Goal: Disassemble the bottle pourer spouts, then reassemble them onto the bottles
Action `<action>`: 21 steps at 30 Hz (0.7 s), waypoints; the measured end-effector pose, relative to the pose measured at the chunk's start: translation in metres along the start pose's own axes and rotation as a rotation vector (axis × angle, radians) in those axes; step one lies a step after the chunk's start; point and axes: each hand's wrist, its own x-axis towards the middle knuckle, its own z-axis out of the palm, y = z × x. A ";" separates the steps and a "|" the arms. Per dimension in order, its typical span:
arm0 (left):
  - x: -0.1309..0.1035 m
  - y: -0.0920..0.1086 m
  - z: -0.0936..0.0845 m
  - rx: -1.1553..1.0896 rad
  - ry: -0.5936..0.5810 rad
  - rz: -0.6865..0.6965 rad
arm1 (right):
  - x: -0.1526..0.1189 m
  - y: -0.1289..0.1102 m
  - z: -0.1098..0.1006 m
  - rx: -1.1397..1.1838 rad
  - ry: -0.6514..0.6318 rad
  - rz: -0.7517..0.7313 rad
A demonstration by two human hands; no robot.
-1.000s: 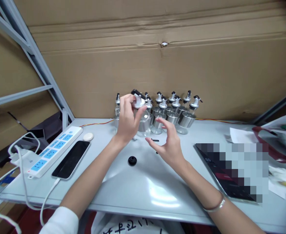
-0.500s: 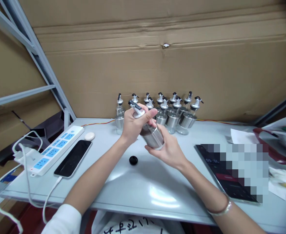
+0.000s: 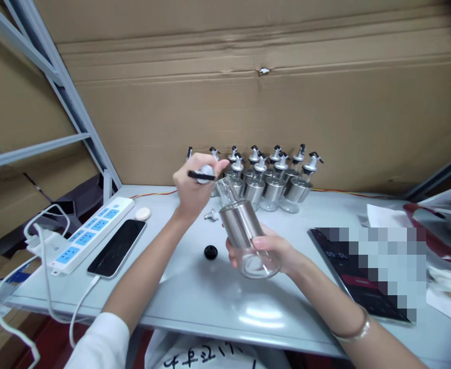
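Note:
My left hand (image 3: 195, 187) is closed around a silver pourer top with a black lever (image 3: 202, 177), just left of an open bottle neck. In my right hand (image 3: 269, 246) is a glass bottle with a steel sleeve (image 3: 241, 223), tilted with its neck up to the left and its clear base toward me. The pourer top and the bottle are apart. A small black round piece (image 3: 210, 252) lies on the table below my hands, and a small silver piece (image 3: 211, 216) lies behind it.
Several steel-sleeved bottles with pourers (image 3: 273, 189) stand along the cardboard wall (image 3: 248, 113). On the left lie a power strip (image 3: 90, 236), a phone (image 3: 117, 248) and a white round object (image 3: 143, 213). A tablet (image 3: 356, 277), papers and a red item are on the right.
The pourer top has come off the bottle and moved left in my left hand. My right hand has lowered the bottle, baring its glass neck and base. The small silver piece now shows.

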 end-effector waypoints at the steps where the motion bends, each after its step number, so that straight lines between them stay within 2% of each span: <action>1: 0.002 -0.001 -0.002 0.025 0.033 0.000 | 0.001 0.002 0.002 0.029 0.067 -0.012; 3: 0.003 -0.001 -0.001 0.010 -0.012 -0.072 | 0.006 0.007 0.005 0.013 0.254 -0.059; 6: -0.002 0.000 0.007 -0.021 -0.248 -0.220 | 0.015 0.014 0.003 -0.163 0.556 -0.207; 8: -0.008 0.002 0.012 -0.024 -0.362 -0.290 | 0.019 0.018 -0.001 -0.366 0.653 -0.317; 10: -0.011 0.003 0.014 -0.033 -0.396 -0.308 | 0.021 0.021 -0.005 -0.552 0.655 -0.386; 14: -0.005 0.004 0.007 -0.033 -0.360 -0.199 | 0.020 0.019 -0.011 -0.752 0.630 -0.420; 18: 0.010 -0.012 -0.006 0.133 -0.130 0.002 | 0.014 0.013 -0.020 -0.819 0.804 -0.538; 21: 0.013 -0.036 -0.011 0.208 -0.103 0.045 | 0.010 0.010 -0.028 -0.834 0.901 -0.592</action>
